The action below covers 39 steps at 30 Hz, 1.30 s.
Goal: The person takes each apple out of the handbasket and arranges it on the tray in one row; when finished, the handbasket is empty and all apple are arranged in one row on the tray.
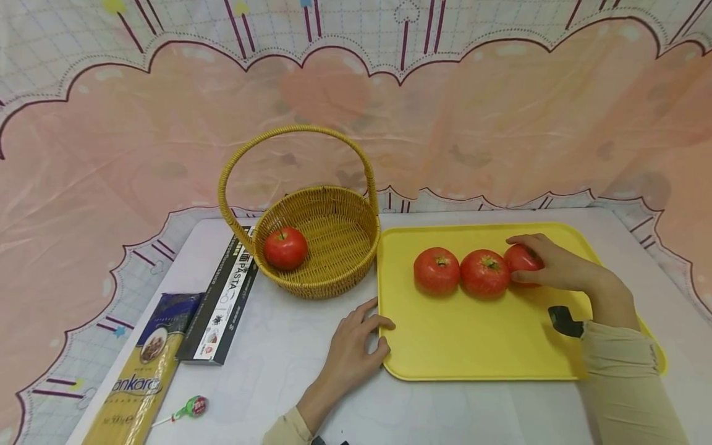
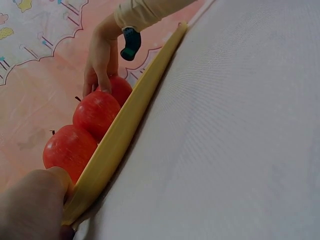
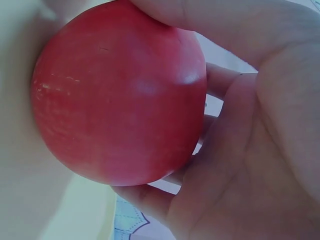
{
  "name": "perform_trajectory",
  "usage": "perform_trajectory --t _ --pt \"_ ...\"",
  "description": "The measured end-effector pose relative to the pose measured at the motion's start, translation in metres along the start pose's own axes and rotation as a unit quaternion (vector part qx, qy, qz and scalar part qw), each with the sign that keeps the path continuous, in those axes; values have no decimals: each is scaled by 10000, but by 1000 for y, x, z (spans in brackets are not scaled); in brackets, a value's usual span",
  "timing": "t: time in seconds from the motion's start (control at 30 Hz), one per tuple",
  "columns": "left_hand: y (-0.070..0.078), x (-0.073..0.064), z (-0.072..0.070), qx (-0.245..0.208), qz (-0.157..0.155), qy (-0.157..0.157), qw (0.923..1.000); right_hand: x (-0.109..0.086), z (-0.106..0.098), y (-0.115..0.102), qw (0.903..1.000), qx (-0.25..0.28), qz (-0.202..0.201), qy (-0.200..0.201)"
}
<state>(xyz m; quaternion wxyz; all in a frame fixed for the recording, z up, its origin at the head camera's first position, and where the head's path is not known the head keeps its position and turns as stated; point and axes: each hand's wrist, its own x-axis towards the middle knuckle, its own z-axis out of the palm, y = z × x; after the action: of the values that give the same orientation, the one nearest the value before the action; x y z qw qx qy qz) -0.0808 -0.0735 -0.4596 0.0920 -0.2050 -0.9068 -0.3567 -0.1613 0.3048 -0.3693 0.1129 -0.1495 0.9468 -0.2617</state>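
Observation:
On the yellow tray (image 1: pixel 473 346) three red apples sit in a row. My right hand (image 1: pixel 562 262) grips the rightmost apple (image 3: pixel 120 95), thumb on one side and fingers curled round the other; the apple still rests on the tray. Beside it are the middle apple (image 1: pixel 485 274) and the left apple (image 1: pixel 436 272). My left hand (image 1: pixel 356 346) holds the tray's left rim, with its thumb and a finger at the edge in the left wrist view. A wicker basket (image 1: pixel 328 287) with a tall handle stands behind my left hand, one red apple (image 1: pixel 286 248) inside it.
Left of the basket lies a black pasta box (image 1: pixel 222 303), partly under the basket's side. A yellow-and-blue pasta packet (image 1: pixel 144 371) lies further left, with a lollipop (image 1: pixel 196 406) near it. A patterned cloth (image 1: pixel 434 142) hangs behind the white table (image 1: pixel 267 364).

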Motion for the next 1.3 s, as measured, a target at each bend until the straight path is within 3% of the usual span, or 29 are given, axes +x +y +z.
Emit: perform_trajectory --t 0.37,0.57,0.8,1.03,1.3 --pt "1 1 -2 45 -17 -79 10000 -3 -3 -1 9998 132 -136 81" --pt "1 2 -2 230 47 87 9997 -1 -7 -8 9987 270 -262 330" --pt "2 2 1 115 -274 228 9993 4 -3 -18 9962 526 -409 559" --pt "2 1 1 554 -234 344 9976 12 1 -33 9940 568 -467 810" --pt "2 4 1 730 -181 235 9969 22 9 -49 9880 497 -976 1086"
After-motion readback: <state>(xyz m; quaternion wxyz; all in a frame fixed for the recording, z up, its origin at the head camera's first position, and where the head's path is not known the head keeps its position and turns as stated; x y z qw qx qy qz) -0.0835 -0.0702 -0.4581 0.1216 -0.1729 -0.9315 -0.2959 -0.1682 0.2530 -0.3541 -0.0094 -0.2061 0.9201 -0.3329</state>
